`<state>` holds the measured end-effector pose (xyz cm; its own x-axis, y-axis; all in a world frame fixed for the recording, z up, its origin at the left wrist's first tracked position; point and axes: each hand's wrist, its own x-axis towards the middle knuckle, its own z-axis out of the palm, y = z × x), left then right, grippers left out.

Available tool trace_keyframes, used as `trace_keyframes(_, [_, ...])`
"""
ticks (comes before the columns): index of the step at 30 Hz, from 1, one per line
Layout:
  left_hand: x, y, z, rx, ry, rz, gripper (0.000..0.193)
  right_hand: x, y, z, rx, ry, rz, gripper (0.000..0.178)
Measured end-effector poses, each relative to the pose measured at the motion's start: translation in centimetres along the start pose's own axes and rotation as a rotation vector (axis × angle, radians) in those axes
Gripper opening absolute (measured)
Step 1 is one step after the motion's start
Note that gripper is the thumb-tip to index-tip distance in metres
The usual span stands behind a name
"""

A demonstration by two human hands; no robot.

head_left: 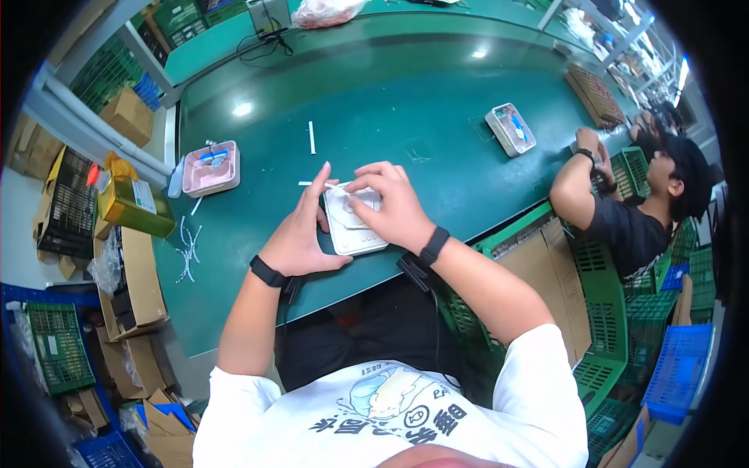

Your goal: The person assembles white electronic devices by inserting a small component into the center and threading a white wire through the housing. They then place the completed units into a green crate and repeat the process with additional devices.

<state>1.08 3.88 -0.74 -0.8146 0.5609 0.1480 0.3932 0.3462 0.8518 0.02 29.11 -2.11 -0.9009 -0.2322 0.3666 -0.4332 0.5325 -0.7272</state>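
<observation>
A white, squarish plastic case (360, 239) with rounded corners lies on the green table, between my hands. My left hand (299, 235) frames its left side, fingers spread, the thumb by the near corner and the index finger past the far corner. Over the case's far part, my right hand (396, 204) has its fingers bent and pinched at a thin white strip (334, 187). My right fingers hide part of the strip and the case's upper face.
Pink-lined white tray (212, 189) stands left, a similar tray (511, 129) right. A loose white strip (311, 137) lies ahead; tangled strips (188, 249) lie near the left edge. A yellow-green can (134, 204) stands left. A co-worker (616, 199) sits at right by a brown box (595, 95).
</observation>
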Motion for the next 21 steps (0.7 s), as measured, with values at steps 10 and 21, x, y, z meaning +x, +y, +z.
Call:
trace_keyframes(10, [0.1, -0.4, -0.4, 0.032, 0.074, -0.006, 0.164, 0.7, -0.1, -0.2, 0.107, 0.053, 0.091, 0.017])
trace_keyframes(21, [0.1, 0.4, -0.3, 0.072, 0.058, -0.028, 0.159, 0.5, -0.7, -0.7, 0.138, -0.034, 0.099, 0.019])
